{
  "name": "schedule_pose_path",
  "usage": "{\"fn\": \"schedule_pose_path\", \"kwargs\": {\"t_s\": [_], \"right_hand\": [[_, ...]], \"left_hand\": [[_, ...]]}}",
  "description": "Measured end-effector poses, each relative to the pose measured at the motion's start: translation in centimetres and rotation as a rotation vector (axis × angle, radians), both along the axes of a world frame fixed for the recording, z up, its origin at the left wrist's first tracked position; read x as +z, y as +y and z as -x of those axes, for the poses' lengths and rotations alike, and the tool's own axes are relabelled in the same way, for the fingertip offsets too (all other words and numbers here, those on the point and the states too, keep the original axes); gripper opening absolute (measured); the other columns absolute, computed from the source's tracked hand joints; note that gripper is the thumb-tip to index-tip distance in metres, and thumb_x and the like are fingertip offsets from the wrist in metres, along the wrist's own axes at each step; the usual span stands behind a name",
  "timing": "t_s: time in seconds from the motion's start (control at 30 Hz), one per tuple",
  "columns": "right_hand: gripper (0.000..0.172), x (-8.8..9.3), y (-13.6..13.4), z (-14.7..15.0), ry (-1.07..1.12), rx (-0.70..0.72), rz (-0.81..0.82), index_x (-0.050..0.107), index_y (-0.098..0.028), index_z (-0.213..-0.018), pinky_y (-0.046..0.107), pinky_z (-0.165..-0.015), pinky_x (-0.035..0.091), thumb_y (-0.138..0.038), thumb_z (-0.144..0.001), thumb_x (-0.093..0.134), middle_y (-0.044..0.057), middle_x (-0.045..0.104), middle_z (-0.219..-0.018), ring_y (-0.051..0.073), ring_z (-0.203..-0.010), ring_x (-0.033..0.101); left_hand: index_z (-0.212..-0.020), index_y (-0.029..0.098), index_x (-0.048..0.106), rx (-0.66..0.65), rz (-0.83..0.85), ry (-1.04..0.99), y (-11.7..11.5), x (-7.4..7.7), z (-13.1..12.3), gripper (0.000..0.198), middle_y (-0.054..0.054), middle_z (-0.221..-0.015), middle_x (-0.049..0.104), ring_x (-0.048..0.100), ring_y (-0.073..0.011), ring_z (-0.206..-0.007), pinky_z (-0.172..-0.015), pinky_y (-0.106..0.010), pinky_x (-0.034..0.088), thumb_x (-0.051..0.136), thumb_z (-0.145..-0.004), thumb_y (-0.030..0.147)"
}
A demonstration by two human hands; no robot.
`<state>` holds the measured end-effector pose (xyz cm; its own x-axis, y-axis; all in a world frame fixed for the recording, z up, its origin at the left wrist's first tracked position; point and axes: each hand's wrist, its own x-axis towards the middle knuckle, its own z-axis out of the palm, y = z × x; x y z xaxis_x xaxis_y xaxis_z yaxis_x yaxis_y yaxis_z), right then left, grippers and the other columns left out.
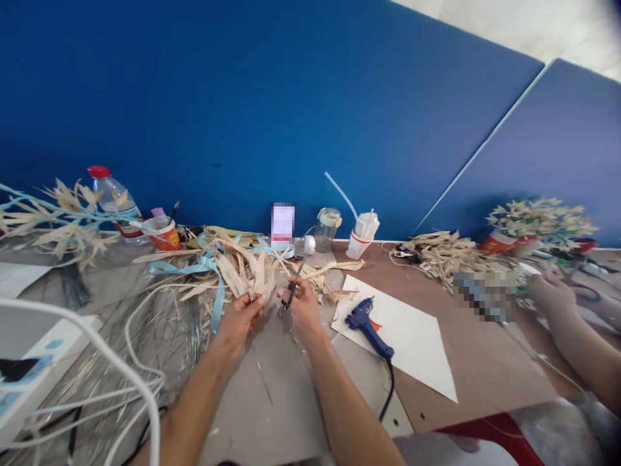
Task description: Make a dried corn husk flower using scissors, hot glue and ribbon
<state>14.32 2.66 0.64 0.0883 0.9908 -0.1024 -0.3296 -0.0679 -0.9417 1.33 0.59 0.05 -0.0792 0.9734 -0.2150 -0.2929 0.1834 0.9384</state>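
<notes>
My left hand (241, 320) pinches a flower of pale dried husk strips (250, 272) at its base. A thin wire stem (263, 375) hangs below that hand over the table. Just to the right, my right hand (305, 307) is closed on a slim dark tool (292, 291) pointing up and away from me; its exact kind cannot be made out. The two hands are close together but apart. Behind them lie loose husk strips (317, 281) and a light blue ribbon (218, 304).
A blue glue gun (371, 329) rests on white paper (427, 362) to the right. Bundles of wire (194, 330), a white cable (140, 369) and a power strip (53, 369) lie left. At the back stand a phone (283, 223), a jar (327, 230) and cups (359, 243). Another person's hand (550, 298) is far right.
</notes>
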Motion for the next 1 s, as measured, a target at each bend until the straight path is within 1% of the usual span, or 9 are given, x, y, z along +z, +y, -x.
{"fn": "schedule_pose_path", "kwargs": {"t_s": [0.13,0.23,0.33,0.43,0.6,0.67,0.77,0.87,1.0], "right_hand": [[0.054,-0.1,-0.5,0.9,-0.064,0.014,-0.107,0.049,-0.022,-0.101,0.024,-0.058,0.046,-0.023,-0.052,0.073,-0.004,0.059,-0.076,0.013,-0.067,0.057],[0.054,-0.6,-0.6,1.5,-0.075,-0.005,-0.088,0.046,-0.022,-0.102,0.025,-0.059,0.047,-0.02,-0.055,0.071,-0.004,0.06,-0.072,0.015,-0.066,0.059],[0.054,-1.0,-0.4,1.5,-0.008,-0.005,-0.018,0.042,-0.022,-0.104,0.025,-0.054,0.046,-0.021,-0.056,0.068,-0.007,0.061,-0.065,0.015,-0.057,0.059],[0.057,-1.0,-0.1,1.0,0.053,-0.023,0.016,0.039,-0.022,-0.105,0.024,-0.051,0.043,-0.022,-0.056,0.068,-0.008,0.062,-0.064,0.013,-0.052,0.056],[0.052,-0.6,0.1,0.4,0.125,-0.051,-0.001,0.043,-0.023,-0.099,0.024,-0.054,0.044,-0.023,-0.055,0.07,-0.008,0.061,-0.065,0.011,-0.055,0.056],[0.051,-0.5,0.1,0.4,0.127,-0.052,-0.049,0.045,-0.022,-0.099,0.024,-0.057,0.045,-0.023,-0.055,0.072,-0.007,0.06,-0.067,0.012,-0.059,0.058],[0.056,-0.7,-0.1,0.9,0.101,-0.074,-0.09,0.047,-0.022,-0.103,0.024,-0.058,0.046,-0.022,-0.054,0.074,-0.007,0.06,-0.067,0.013,-0.061,0.06],[0.065,-0.9,-0.2,1.4,0.067,-0.087,-0.055,0.042,-0.021,-0.113,0.024,-0.054,0.046,-0.021,-0.056,0.073,-0.008,0.062,-0.063,0.013,-0.057,0.06],[0.072,-0.8,-0.4,1.6,0.075,-0.105,-0.02,0.036,-0.02,-0.119,0.022,-0.051,0.045,-0.021,-0.056,0.07,-0.009,0.062,-0.059,0.014,-0.055,0.06]], "left_hand": [[-0.065,0.017,0.062,0.02,-0.057,0.137,0.3,-0.7,-0.1,0.026,0.006,-0.045,0.045,0.031,-0.0077,-0.04,-0.042,-0.022,0.018,0.076,-0.059,0.038],[-0.064,0.017,0.063,0.012,-0.115,0.213,0.4,-1.0,-0.2,0.024,0.005,-0.048,0.049,0.036,-0.0093,-0.044,-0.043,-0.022,0.023,0.075,-0.059,0.038],[-0.065,0.017,0.062,0.003,-0.1,0.201,0.2,-0.9,-0.3,0.024,0.006,-0.047,0.047,0.036,-0.0091,-0.044,-0.044,-0.021,0.024,0.073,-0.061,0.038],[-0.068,0.017,0.06,0.0,-0.062,0.157,0.1,-0.8,-0.3,0.024,0.007,-0.045,0.044,0.034,-0.0082,-0.042,-0.044,-0.021,0.022,0.071,-0.064,0.038],[-0.068,0.018,0.059,0.032,-0.049,0.164,0.3,-0.9,0.0,0.025,0.008,-0.045,0.042,0.031,-0.0077,-0.04,-0.042,-0.022,0.02,0.072,-0.062,0.038],[-0.068,0.018,0.06,0.059,-0.076,0.216,0.4,-1.0,0.1,0.024,0.007,-0.046,0.043,0.032,-0.0087,-0.041,-0.043,-0.022,0.021,0.071,-0.063,0.039],[-0.066,0.018,0.059,0.075,-0.155,0.352,0.3,-1.1,-0.1,0.021,0.005,-0.052,0.048,0.041,-0.0118,-0.049,-0.048,-0.023,0.029,0.068,-0.065,0.038],[-0.064,0.019,0.056,0.065,-0.22,0.474,0.1,-1.1,-0.4,0.021,0.004,-0.057,0.051,0.044,-0.0132,-0.056,-0.053,-0.024,0.034,0.061,-0.07,0.038],[-0.064,0.019,0.055,0.054,-0.258,0.537,-0.2,-1.1,-0.7,0.023,0.004,-0.059,0.05,0.042,-0.013,-0.056,-0.053,-0.024,0.034,0.058,-0.073,0.04]]}}
